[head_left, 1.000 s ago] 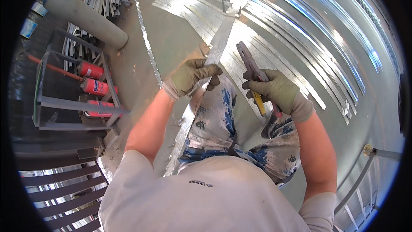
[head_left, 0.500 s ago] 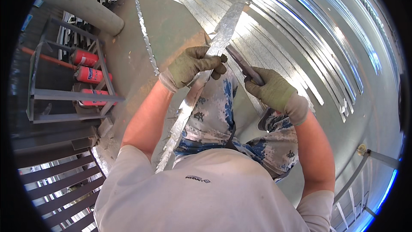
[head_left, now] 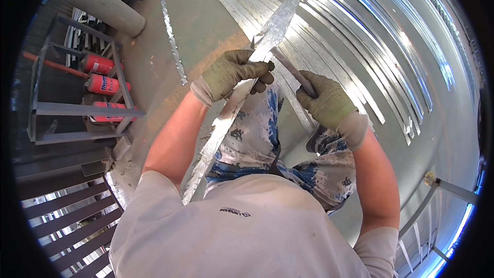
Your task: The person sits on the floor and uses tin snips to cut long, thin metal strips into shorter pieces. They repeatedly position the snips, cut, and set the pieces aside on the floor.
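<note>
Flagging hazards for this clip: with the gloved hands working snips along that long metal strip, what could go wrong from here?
1. The left hand grips the long metal strip right beside the snips; a slip could bring the tool or the cut edge onto the glove.
2. The strip runs down past the person's knees, so its edge might catch the trousers.
3. Many cut strips lie on the floor around the feet, a likely tripping hazard.

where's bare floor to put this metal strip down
Bare grey-green concrete floor lies between the thin serrated metal strip and the fanned galvanised sheet strips. Crowded: left, by the red extinguishers in the steel rack, and the right.
</note>
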